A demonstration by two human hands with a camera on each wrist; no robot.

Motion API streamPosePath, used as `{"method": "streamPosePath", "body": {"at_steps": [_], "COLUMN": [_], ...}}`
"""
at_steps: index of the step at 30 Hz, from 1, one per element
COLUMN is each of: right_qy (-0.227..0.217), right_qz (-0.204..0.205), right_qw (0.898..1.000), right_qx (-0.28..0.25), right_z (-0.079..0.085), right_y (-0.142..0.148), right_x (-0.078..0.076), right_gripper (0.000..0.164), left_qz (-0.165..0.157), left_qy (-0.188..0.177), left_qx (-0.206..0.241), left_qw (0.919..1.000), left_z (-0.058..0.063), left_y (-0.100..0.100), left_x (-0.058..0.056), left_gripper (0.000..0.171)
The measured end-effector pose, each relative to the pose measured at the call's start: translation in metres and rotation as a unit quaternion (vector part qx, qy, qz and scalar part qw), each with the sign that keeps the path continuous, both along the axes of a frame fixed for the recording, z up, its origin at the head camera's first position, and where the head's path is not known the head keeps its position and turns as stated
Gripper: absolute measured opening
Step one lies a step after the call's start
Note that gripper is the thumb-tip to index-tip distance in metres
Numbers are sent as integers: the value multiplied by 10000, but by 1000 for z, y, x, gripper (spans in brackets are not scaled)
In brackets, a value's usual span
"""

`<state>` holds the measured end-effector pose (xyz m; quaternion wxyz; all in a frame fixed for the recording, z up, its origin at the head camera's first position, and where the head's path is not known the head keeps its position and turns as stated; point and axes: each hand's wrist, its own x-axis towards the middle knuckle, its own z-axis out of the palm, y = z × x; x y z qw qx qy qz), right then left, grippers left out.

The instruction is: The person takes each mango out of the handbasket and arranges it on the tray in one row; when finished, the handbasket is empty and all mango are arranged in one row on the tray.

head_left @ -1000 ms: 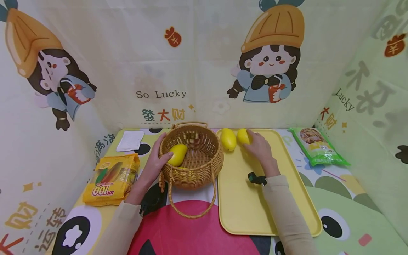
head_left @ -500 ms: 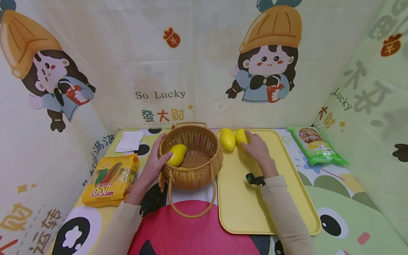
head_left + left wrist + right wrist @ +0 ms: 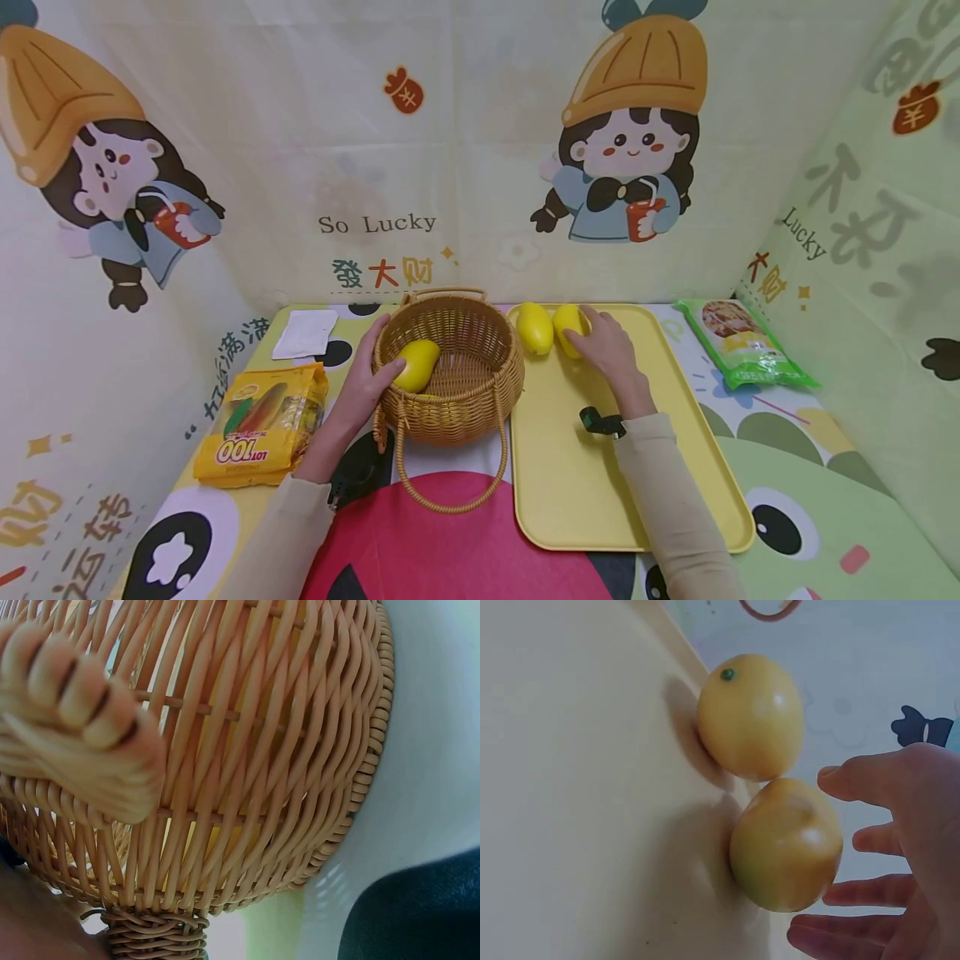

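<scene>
Lying on the patterned cover (image 3: 450, 562), a yellow tray (image 3: 573, 500) is flanked on its left by a wicker basket (image 3: 461, 421), whose rim is gripped by the left hand (image 3: 367, 375); the right hand (image 3: 606, 343) is held relaxed, fingers spread beside a yellow fruit (image 3: 567, 327), the right of two set at the tray's far end, while another fruit (image 3: 418, 365) is contained in the basket

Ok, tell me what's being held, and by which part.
Left grip holds the basket by the left side of its rim. Right grip is spread beside the rightmost fruit; no hold shows, and touch is unclear.
</scene>
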<state>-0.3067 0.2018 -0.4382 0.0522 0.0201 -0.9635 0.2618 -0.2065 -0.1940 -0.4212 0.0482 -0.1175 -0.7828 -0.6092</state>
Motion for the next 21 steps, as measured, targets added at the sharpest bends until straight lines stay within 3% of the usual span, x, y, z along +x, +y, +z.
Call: {"method": "streamPosePath", "body": {"at_steps": [7, 21], "right_qy": [141, 735], "right_qz": [-17, 503], "right_qw": [9999, 9950], "right_qx": [-61, -456], "right_z": [7, 32], "right_y": [0, -19], "right_x": [3, 11], "right_gripper": [69, 64], "left_qz": [-17, -7], "left_qy": [-6, 49], "left_qx": [29, 9], "left_qw": [10000, 10000], "left_z": [-1, -3], "left_y": [-1, -1], "left_x": [-1, -3], "left_gripper": [74, 74]}}
